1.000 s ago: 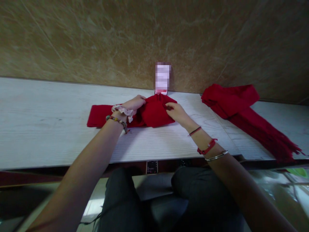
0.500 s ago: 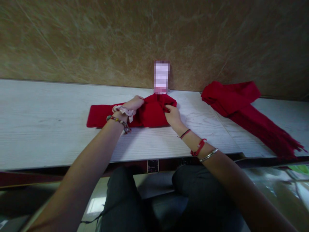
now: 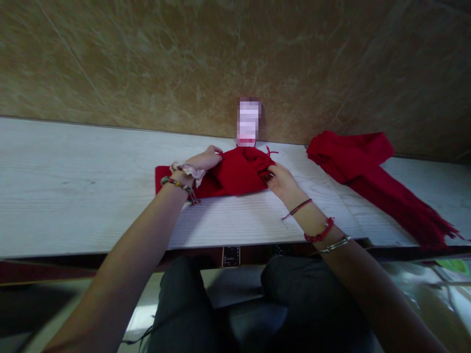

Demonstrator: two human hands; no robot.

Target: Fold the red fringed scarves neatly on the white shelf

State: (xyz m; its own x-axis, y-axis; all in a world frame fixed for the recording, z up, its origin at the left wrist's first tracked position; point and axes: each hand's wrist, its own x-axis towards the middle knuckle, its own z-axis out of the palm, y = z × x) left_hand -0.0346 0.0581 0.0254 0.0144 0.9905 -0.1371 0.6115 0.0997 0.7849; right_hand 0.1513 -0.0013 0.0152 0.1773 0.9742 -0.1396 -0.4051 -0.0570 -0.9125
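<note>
In the head view a folded red scarf (image 3: pixel 237 174) lies across the white wood-grain table in front of me. My left hand (image 3: pixel 204 159) rests on its upper left part, the fingertips closed on the cloth's edge. At the scarf's right end, my right hand (image 3: pixel 283 180) pinches bunched cloth, and a few loose fringe strands stick out just above it. Part of the scarf's left end is hidden under my left wrist, which wears a scrunchie and a beaded bracelet.
Another red scarf (image 3: pixel 368 171) lies looped on the right, its fringe at the front edge. A blurred-out upright rectangle (image 3: pixel 249 120) stands against the brown marbled wall. A phone (image 3: pixel 231 256) sits below the edge of the white table (image 3: pixel 73 196), above my knees.
My right hand has moved right, drawing the scarf's bunched end with it, and fringe now shows. The scarf's left end has slid right towards my left hand, which has barely moved.
</note>
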